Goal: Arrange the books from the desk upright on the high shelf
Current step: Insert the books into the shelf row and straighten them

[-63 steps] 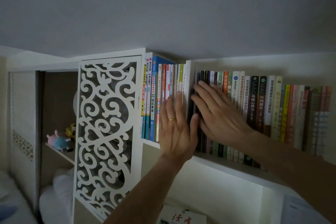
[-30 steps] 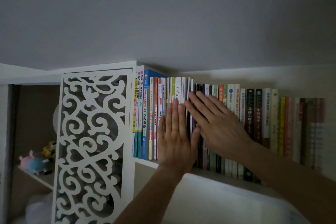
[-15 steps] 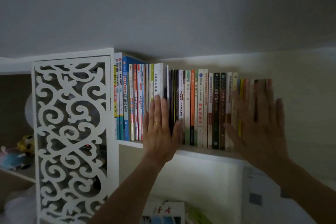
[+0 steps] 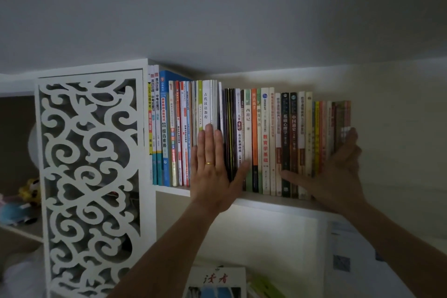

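On the high shelf [image 4: 271,202], just under the ceiling, one long row of books [image 4: 266,140] stands upright, spine to the front. The spines are packed tight, so an exact count is not possible; I can tell about thirty-five, and at the right end they blur together in the dim light. The row starts at the white carved panel [image 4: 92,176] on the left and ends in a reddish-brown book.

Two hands are on the row. The left hand [image 4: 212,172] lies flat on the spines near the middle, its four fingers straight and together, the thumb spread to the right across the dark spines; it holds nothing, it only presses. One gold ring [image 4: 209,163] is on it. The right hand [image 4: 338,172] is at the right end of the row, with fingers spread; the thumb points left along the lower spines and the fingertips reach the side of the last book. It grips nothing.

Below the shelf, one magazine [image 4: 217,280] with red characters lies at the lower edge. Two or three soft toys [image 4: 21,201] sit in the left compartment.
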### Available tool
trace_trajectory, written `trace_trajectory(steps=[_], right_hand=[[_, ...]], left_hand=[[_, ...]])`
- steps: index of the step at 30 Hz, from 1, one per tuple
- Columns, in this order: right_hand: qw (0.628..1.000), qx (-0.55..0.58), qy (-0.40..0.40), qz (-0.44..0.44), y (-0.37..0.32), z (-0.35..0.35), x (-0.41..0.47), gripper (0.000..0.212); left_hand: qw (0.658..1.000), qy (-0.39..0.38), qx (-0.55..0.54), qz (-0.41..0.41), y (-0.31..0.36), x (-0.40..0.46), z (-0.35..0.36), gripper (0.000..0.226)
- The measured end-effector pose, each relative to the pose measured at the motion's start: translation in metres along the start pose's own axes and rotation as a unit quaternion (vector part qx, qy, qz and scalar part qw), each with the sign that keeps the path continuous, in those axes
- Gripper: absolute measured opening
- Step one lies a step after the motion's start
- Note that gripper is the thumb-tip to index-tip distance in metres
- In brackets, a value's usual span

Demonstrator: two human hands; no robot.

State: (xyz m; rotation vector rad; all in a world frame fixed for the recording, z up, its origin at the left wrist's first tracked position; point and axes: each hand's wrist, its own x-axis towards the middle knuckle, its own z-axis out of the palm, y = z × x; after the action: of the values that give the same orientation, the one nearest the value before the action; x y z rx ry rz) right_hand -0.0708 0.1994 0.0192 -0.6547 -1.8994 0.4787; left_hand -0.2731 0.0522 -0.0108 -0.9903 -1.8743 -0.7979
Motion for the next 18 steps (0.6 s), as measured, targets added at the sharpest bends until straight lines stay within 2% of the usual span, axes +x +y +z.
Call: trace_trajectory(steps=[5, 9, 11, 15, 18], right_hand=[[0.993, -0.102, 0.058, 0.0, -0.009, 0.008, -0.009, 0.169], [0.99, -0.123, 0.069, 0.008, -0.008, 0.017, -0.013, 0.172], [0.989, -0.132, 0.068, 0.008, -0.005, 0.019, -0.011, 0.171], [0.987, -0.147, 0.057, -0.013, -0.005, 0.021, -0.011, 0.16], [0.987, -0.151, 0.05, -0.011, -0.008, 0.02, -0.01, 0.156]], left_hand=[[1.0, 0.022, -0.017, -0.003, 0.013, -0.006, -0.011, 0.09], [0.996, 0.075, -0.025, -0.048, 0.035, -0.017, -0.017, 0.072], [0.994, 0.06, -0.031, -0.081, 0.045, -0.016, -0.023, 0.072], [0.988, -0.012, -0.08, -0.128, 0.06, -0.008, -0.021, 0.092], [0.955, -0.054, -0.248, -0.155, 0.059, 0.0, -0.02, 0.112]])
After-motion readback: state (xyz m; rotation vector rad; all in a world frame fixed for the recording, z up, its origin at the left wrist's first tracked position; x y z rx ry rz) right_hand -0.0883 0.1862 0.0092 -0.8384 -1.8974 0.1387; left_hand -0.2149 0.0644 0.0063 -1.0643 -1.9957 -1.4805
